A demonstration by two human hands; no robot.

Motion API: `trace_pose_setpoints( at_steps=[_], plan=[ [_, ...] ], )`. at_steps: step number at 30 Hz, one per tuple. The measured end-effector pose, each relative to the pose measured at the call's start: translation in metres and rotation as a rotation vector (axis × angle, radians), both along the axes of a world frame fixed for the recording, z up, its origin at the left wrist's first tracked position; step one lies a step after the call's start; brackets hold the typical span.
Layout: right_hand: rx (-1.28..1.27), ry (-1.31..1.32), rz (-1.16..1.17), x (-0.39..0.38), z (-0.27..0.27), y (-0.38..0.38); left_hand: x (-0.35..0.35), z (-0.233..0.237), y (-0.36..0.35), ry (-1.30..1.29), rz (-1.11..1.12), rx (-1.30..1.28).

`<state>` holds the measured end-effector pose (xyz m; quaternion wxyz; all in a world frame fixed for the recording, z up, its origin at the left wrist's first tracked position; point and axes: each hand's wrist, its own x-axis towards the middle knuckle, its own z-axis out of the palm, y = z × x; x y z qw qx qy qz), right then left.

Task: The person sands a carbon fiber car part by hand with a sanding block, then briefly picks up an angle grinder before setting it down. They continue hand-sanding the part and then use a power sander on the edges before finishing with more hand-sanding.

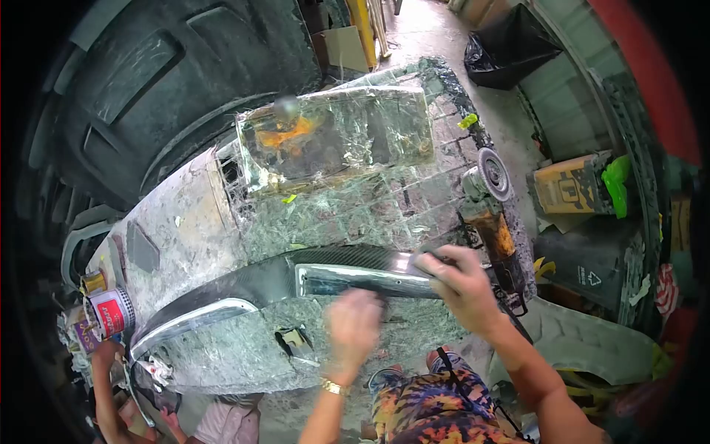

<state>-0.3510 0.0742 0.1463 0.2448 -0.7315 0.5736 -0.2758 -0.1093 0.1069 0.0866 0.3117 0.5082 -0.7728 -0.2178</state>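
A long dark part (274, 275) with a carbon weave and glossy pale-edged recesses lies across the near side of the dusty work table (333, 214). My right hand (462, 285) is on its right section, fingers bent round a small dark block (423, 260) at the top edge. Over the lower edge of the middle recess is my left hand (355, 318), smeared by motion; its fingers cannot be made out. A gold-coloured watch (334, 387) is on my left wrist.
A grinder (494, 229) lies at the table's right edge. A stained sheet (340, 137) covers the far part. At the left, a co-worker's hand (107, 355) is beside a red-labelled can (111, 314). Cardboard boxes (569, 185) stand at the right.
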Motion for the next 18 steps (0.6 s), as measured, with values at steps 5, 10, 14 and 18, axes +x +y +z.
trace_pose_setpoints(
  at_steps=[5, 10, 14, 18],
  plan=[
    [-0.072, 0.192, 0.329, 0.046, -0.045, -0.011, 0.129, -0.059, -0.071, -0.06, 0.548, 0.009],
    [-0.101, 0.395, 0.479, 0.032, -0.064, -0.001, 0.128, -0.072, -0.106, -0.169, 0.433, 0.03],
    [-0.093, 0.349, 0.58, 0.109, -0.064, -0.051, 0.116, -0.08, -0.107, -0.305, 0.533, 0.007],
    [-0.078, 0.38, 0.599, 0.102, -0.06, -0.05, 0.12, -0.08, -0.105, -0.331, 0.529, -0.014]
  ],
)
